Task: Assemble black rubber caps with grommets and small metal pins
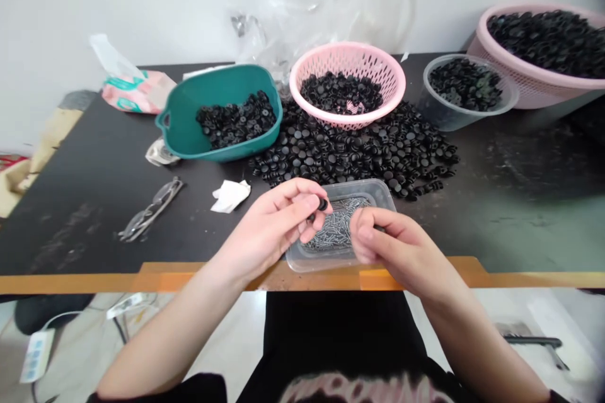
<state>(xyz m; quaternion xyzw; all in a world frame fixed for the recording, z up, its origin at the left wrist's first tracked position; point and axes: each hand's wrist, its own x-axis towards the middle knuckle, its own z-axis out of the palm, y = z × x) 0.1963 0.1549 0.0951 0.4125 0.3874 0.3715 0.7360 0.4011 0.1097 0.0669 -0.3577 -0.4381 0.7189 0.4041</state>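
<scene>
My left hand (271, 223) pinches a small round black plastic part (322, 204) between thumb and fingertips, right above a clear plastic tray (363, 192). The tray holds a mass of thin grey metal pins (335, 227). My right hand (394, 245) sits over the tray's right side, its fingertips closed on a small dark item (379, 228) that is mostly hidden. Just beyond the tray spreads a large pile of round black parts (354, 154), which does not touch either hand.
A green plastic basket (189, 119) and a pink mesh basket (347, 82) hold black parts, as do a clear cup (466, 91) and a larger pink basket (534, 56). Eyeglasses (150, 209), a tissue (230, 195) and a wipes packet (137, 91) lie on the black table (94, 214).
</scene>
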